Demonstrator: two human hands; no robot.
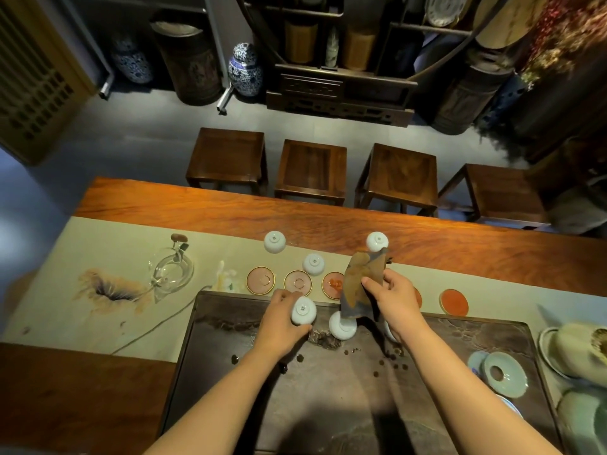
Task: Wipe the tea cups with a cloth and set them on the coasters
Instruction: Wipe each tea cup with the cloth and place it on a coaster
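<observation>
My left hand [282, 318] grips an upside-down white tea cup [303, 311] over the dark tea tray [230, 326]. My right hand [392, 298] pinches a brown-and-grey cloth [363, 284] that hangs in front of it. Another inverted cup [342, 325] stands on the tray between my hands. Three more inverted cups sit further back: one [274, 241] at the left, one [313, 264] by the coasters, one [377, 242] behind the cloth. Round coasters lie in a row beyond the tray: pink ones [260, 280] [298, 283], an orange-marked one [332, 284], a red one [454, 302].
A glass pitcher [170, 270] stands on the beige runner [98, 244] at the left. Celadon lids and bowls [505, 374] crowd the tray's right end. Several wooden stools [310, 172] line the table's far side.
</observation>
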